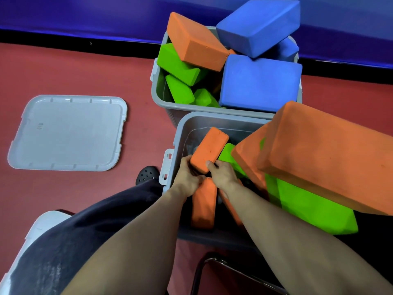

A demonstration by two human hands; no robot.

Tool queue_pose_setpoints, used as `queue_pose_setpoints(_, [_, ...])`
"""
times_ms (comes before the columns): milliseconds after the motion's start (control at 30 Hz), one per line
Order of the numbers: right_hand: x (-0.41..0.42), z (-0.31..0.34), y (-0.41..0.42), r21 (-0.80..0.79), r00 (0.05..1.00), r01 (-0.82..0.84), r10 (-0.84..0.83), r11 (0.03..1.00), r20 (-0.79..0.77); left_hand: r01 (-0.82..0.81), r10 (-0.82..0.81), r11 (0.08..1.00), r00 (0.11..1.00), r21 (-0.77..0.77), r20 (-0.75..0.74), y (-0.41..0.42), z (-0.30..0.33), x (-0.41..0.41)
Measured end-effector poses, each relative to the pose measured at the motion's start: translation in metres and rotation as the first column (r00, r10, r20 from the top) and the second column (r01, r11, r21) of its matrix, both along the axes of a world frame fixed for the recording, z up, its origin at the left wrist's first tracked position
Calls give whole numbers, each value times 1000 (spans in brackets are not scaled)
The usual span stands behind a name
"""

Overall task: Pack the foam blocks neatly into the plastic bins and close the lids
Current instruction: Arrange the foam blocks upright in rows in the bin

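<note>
Both hands, left hand (187, 175) and right hand (222, 173), grip the orange block (209, 149).

Both hands (204, 174) on orange block (209, 150)

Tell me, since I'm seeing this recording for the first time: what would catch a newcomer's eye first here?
Probably the far bin, heaped above its rim with loose blue, orange and green foam blocks. Next, the big orange block jutting over the right side of the near bin, where the left hand and right hand grip a smaller orange block. A grey lid lies on the red floor at left.
</note>
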State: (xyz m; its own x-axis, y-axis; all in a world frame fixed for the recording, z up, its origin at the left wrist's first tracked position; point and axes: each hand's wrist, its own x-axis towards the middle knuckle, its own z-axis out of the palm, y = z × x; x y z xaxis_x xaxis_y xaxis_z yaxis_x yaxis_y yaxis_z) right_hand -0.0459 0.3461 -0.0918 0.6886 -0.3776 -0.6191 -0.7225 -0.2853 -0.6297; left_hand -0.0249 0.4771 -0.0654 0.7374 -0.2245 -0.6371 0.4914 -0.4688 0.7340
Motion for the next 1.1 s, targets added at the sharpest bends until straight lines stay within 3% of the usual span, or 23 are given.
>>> queue_pose_setpoints(167, [-4,0,4,56,995,96,-97,994,14,-8,7,1000,999,20,37,4,-3,0])
queue_pose_setpoints(433, [-6,3,7,-26,998,63,-62,998,28,-31,31,1000,999,-2,15,0,2,-4])
queue_pose_setpoints(700, [-14,4,10,11,993,73,-73,997,93,-88,85,992,996,87,37,-4,7,4])
queue_pose_setpoints(967, [-21,-1,19,145,978,166,-181,975,99,-7,7,1000,999,-6,-50,4,9,-6])
queue_pose_setpoints(1100, [-23,8,23,288,946,270,-310,919,100,91,-90,992,996,89,-17,14,-1,-2])
